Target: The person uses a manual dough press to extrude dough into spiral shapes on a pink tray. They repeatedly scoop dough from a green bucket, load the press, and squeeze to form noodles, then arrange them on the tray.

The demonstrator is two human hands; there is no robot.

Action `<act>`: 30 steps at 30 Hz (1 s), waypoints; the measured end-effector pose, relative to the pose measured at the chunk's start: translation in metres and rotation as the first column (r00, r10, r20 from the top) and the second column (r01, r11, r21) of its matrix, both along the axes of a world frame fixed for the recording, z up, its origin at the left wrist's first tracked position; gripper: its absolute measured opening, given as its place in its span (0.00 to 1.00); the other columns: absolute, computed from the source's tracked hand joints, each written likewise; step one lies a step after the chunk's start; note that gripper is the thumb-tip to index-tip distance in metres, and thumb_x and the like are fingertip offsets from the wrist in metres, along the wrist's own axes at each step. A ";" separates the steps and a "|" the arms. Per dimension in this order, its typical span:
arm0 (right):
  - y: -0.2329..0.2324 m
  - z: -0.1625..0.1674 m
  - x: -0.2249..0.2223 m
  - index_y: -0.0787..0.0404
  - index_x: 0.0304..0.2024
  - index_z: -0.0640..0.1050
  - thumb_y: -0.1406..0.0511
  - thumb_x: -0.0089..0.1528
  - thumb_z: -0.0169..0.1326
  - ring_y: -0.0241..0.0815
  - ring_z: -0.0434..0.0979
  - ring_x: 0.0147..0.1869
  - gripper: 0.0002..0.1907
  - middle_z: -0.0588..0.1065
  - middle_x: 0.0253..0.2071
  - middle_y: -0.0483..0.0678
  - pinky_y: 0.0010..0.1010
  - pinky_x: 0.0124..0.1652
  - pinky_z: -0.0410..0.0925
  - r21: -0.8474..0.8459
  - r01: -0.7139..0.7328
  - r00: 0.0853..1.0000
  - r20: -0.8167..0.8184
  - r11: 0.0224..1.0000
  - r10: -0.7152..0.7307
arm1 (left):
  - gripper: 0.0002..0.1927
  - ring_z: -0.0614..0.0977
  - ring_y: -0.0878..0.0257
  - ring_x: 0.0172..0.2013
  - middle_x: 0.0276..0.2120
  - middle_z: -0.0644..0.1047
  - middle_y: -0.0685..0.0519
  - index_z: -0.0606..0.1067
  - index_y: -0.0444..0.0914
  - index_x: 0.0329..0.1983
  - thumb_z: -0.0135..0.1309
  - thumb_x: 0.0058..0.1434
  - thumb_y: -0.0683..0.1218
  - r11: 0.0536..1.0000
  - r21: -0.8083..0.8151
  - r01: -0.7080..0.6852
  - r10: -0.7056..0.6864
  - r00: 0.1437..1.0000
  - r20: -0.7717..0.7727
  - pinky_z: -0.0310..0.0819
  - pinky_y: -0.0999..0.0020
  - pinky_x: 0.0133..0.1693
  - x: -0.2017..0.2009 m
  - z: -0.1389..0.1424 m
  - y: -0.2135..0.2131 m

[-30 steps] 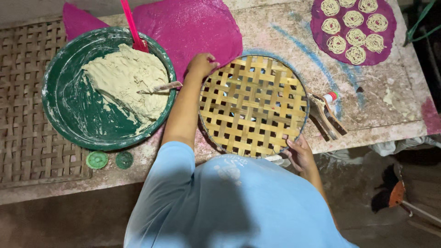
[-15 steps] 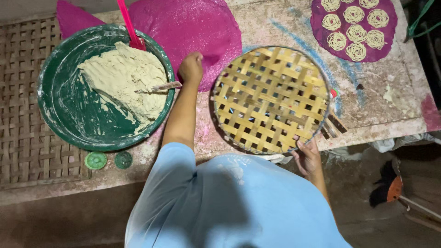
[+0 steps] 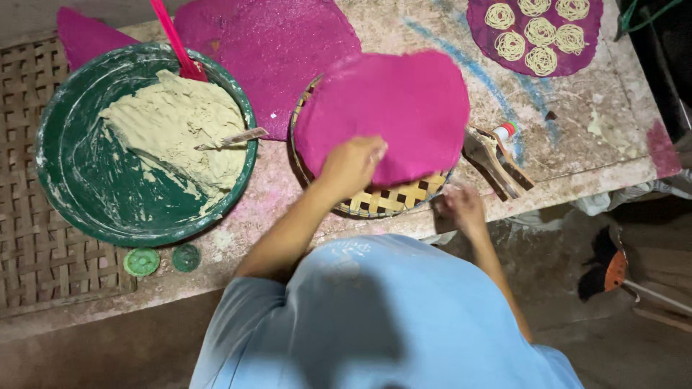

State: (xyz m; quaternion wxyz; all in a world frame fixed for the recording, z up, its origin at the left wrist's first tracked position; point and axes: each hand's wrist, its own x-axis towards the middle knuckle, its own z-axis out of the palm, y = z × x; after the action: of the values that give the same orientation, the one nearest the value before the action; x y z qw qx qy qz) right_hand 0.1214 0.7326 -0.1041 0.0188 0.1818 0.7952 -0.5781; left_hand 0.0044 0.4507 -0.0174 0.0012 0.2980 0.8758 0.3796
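A round woven bamboo tray (image 3: 386,202) lies on the work table, mostly covered by a round magenta cloth (image 3: 393,108). My left hand (image 3: 351,166) rests on the near part of that cloth, fingers gripping or pressing it over the tray. At the tray's near right rim my right hand (image 3: 463,209) sits by the table edge, touching the rim; whether it grips it is unclear. A large green basin (image 3: 65,194) with pale dough (image 3: 180,133) stands to the left, with a red-handled tool (image 3: 176,43) in it.
More magenta cloths (image 3: 274,43) lie at the back. A purple cloth (image 3: 537,32) at the far right bears several noodle coils. Wooden press pieces (image 3: 494,158) lie right of the tray. Two small green discs (image 3: 162,259) sit near the front edge. A woven mat (image 3: 32,238) covers the left.
The bamboo tray was bare before; a magenta cloth now lies over it, brought by my left hand. The right hand stays at the tray's near rim.
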 end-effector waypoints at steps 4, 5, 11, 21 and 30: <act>0.035 0.026 0.008 0.64 0.60 0.75 0.59 0.67 0.63 0.46 0.75 0.50 0.23 0.76 0.49 0.53 0.40 0.51 0.68 0.517 0.295 0.918 -0.386 0.804 -0.089 | 0.07 0.81 0.46 0.46 0.45 0.80 0.47 0.76 0.38 0.43 0.50 0.66 0.44 0.995 0.086 0.055 -0.048 0.996 -0.081 0.77 0.52 0.43 0.033 -0.035 0.012; 0.043 0.034 0.008 0.65 0.60 0.74 0.58 0.65 0.67 0.53 0.73 0.55 0.27 0.75 0.52 0.57 0.44 0.56 0.66 0.698 0.306 0.920 -0.392 0.647 -0.012 | 0.07 0.81 0.47 0.46 0.45 0.80 0.48 0.77 0.38 0.43 0.51 0.66 0.44 0.993 0.113 0.042 -0.031 0.994 -0.102 0.77 0.53 0.45 0.037 -0.043 0.015; 0.066 0.054 -0.011 0.69 0.64 0.72 0.55 0.51 0.72 0.66 0.70 0.60 0.43 0.73 0.54 0.64 0.57 0.56 0.58 0.903 0.122 0.992 -0.120 0.413 -0.029 | 0.18 0.68 0.48 0.65 0.65 0.69 0.48 0.74 0.43 0.57 0.46 0.71 0.55 0.965 -0.260 0.026 -0.016 0.999 0.041 0.60 0.45 0.62 0.029 -0.072 0.018; 0.091 0.060 0.008 0.67 0.48 0.79 0.62 0.66 0.62 0.60 0.80 0.39 0.15 0.78 0.36 0.59 0.46 0.39 0.70 0.716 0.289 0.951 -0.291 0.636 -0.105 | 0.41 0.46 0.45 0.75 0.77 0.47 0.51 0.52 0.54 0.78 0.47 0.65 0.68 0.857 -0.500 -0.123 0.119 0.992 -0.040 0.37 0.38 0.70 0.012 -0.082 -0.019; -0.032 0.152 0.010 0.67 0.43 0.78 0.69 0.61 0.56 0.37 0.76 0.31 0.09 0.78 0.30 0.46 0.29 0.31 0.69 0.295 -0.559 0.748 -0.224 0.775 0.625 | 0.42 0.63 0.47 0.65 0.64 0.62 0.43 0.60 0.36 0.69 0.61 0.55 0.56 0.994 -0.087 0.074 -0.084 0.989 -0.123 0.45 0.38 0.64 0.051 0.054 -0.067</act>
State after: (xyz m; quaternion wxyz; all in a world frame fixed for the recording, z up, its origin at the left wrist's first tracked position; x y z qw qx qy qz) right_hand 0.1314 0.7006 0.0481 0.0579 -0.1729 0.8603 -0.4761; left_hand 0.0552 0.3837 0.0366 -0.0271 0.3557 0.8765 0.3233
